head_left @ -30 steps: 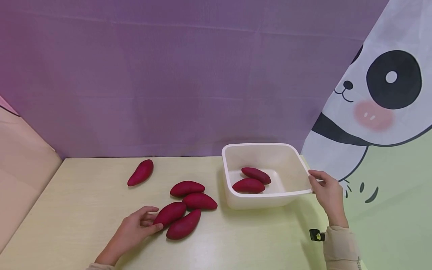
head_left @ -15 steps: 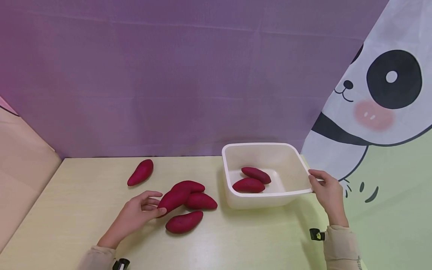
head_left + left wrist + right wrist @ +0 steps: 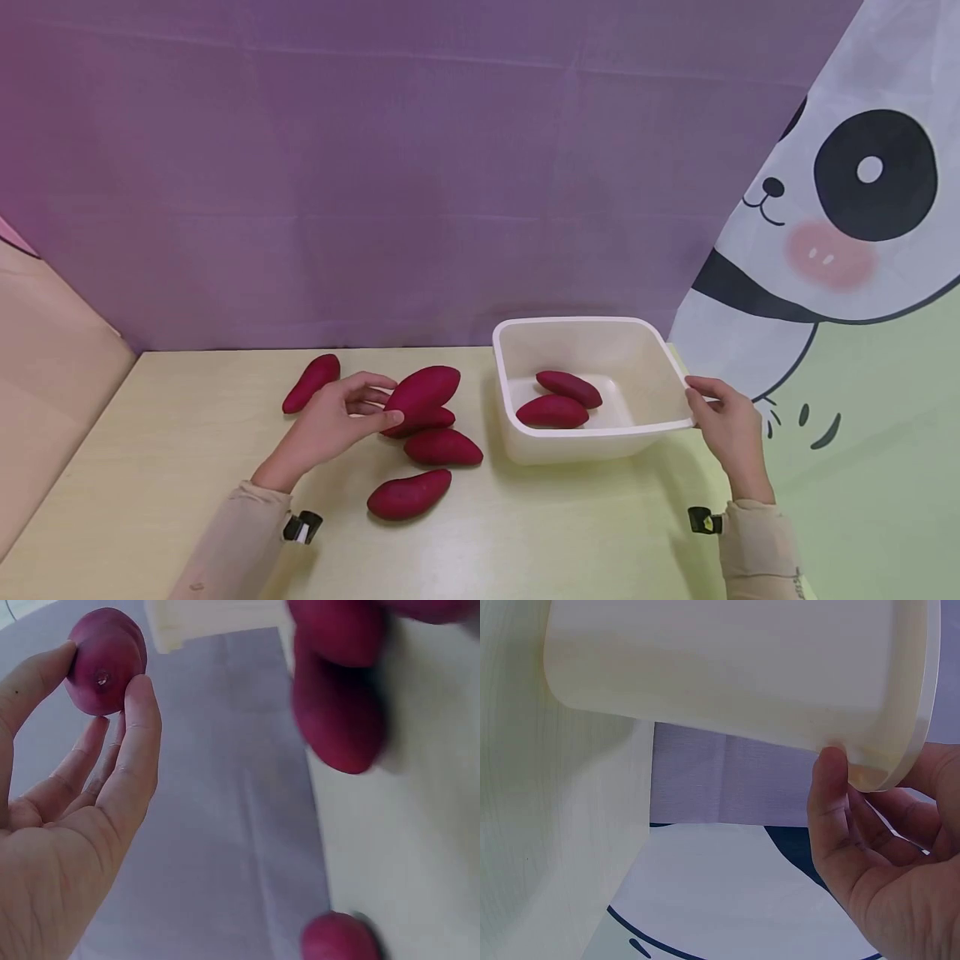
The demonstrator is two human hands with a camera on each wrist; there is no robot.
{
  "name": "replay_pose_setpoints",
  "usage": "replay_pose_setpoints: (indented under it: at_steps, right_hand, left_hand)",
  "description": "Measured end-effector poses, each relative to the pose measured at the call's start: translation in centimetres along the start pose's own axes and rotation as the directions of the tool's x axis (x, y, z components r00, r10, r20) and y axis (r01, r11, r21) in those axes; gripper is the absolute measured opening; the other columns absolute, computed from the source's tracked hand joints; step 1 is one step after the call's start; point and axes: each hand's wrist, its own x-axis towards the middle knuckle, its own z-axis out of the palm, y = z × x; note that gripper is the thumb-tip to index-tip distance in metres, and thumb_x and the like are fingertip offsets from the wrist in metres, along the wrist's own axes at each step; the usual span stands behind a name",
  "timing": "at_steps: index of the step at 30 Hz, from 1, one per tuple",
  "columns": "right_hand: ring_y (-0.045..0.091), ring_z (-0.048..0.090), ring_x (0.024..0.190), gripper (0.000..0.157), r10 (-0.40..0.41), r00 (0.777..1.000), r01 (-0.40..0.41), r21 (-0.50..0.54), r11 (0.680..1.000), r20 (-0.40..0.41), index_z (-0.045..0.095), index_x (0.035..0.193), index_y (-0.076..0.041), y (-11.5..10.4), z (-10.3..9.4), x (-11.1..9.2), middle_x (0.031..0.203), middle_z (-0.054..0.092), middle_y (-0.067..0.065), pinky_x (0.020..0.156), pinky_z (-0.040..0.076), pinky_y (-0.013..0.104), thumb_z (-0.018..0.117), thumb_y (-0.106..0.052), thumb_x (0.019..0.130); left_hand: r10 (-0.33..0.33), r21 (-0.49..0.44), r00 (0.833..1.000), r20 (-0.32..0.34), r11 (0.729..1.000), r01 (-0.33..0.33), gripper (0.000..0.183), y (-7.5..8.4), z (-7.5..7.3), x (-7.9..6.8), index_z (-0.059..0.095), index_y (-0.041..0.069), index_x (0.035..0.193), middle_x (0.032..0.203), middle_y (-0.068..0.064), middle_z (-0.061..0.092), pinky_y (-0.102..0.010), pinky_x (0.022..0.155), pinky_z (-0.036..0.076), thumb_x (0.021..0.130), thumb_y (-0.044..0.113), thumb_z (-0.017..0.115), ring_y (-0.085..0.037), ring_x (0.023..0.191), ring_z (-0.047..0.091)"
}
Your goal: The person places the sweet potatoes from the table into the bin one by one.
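My left hand [image 3: 341, 421] pinches a dark red sweet potato [image 3: 424, 390] by one end, between thumb and fingertips. In the left wrist view that sweet potato [image 3: 105, 664] shows end-on, up off the table. In the head view it overlaps another sweet potato [image 3: 420, 422] behind and below it. My right hand [image 3: 727, 429] grips the right rim of a white plastic basin [image 3: 600, 433], thumb on one side and fingers on the other. Two sweet potatoes [image 3: 553, 412] lie inside the basin. The right wrist view shows the basin's side wall [image 3: 735, 667] beside the fingers.
On the table [image 3: 165, 467], one sweet potato [image 3: 444, 447] and another nearer me [image 3: 408, 495] lie left of the basin. A further sweet potato [image 3: 311, 383] lies at the back left, partly behind the left hand. A purple backdrop [image 3: 360, 183] rises along the back edge.
My left hand has lifted its sweet potato from the group and moved it up and to the right. The front sweet potato turned slightly as it left. My right hand and the basin stay put.
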Motion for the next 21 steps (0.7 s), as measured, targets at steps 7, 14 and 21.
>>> replay_pose_setpoints:
  at_steps: [7, 14, 21]
  right_hand:
    - [0.001, 0.063, 0.072, 0.033, 0.002, 1.000, -0.002, 0.003, 1.000, 0.007, 0.066, 0.124, 0.004, 0.0, 0.0, 0.0, 0.109, 0.068, 0.026, 0.059, 0.053, 0.018, 0.057, -0.020, 0.102]
    - [0.002, 0.064, 0.072, 0.033, -0.004, 1.000, 0.004, 0.005, 1.000, 0.008, 0.066, 0.123, 0.003, 0.0, 0.0, 0.0, 0.108, 0.068, 0.026, 0.059, 0.053, 0.019, 0.058, -0.020, 0.102]
    - [0.005, 0.065, 0.074, 0.031, -0.006, 1.000, 0.006, 0.009, 1.000, 0.003, 0.066, 0.122, 0.004, 0.0, 0.1, 0.0, 0.108, 0.068, 0.026, 0.060, 0.055, 0.021, 0.058, -0.018, 0.101]
  left_hand:
    - [0.038, -0.016, 0.998, 0.040, 0.999, -0.038, 0.050, 2.4, 0.1, 3.0, 0.066, 0.015, 0.124, 0.114, -0.006, 0.068, -0.039, 0.088, 0.055, 0.084, 0.039, 0.082, -0.023, 0.101, 0.068]
    - [0.090, -0.058, 0.991, 0.101, 0.995, -0.084, 0.048, 5.8, 0.9, 6.4, 0.066, 0.014, 0.124, 0.112, -0.005, 0.069, -0.041, 0.088, 0.054, 0.083, 0.033, 0.083, -0.020, 0.098, 0.069]
    - [0.133, 0.015, 0.979, 0.158, 0.990, -0.137, 0.044, 9.8, 2.9, 10.4, 0.068, 0.014, 0.120, 0.108, -0.002, 0.070, -0.039, 0.085, 0.054, 0.083, 0.031, 0.083, -0.018, 0.100, 0.066]
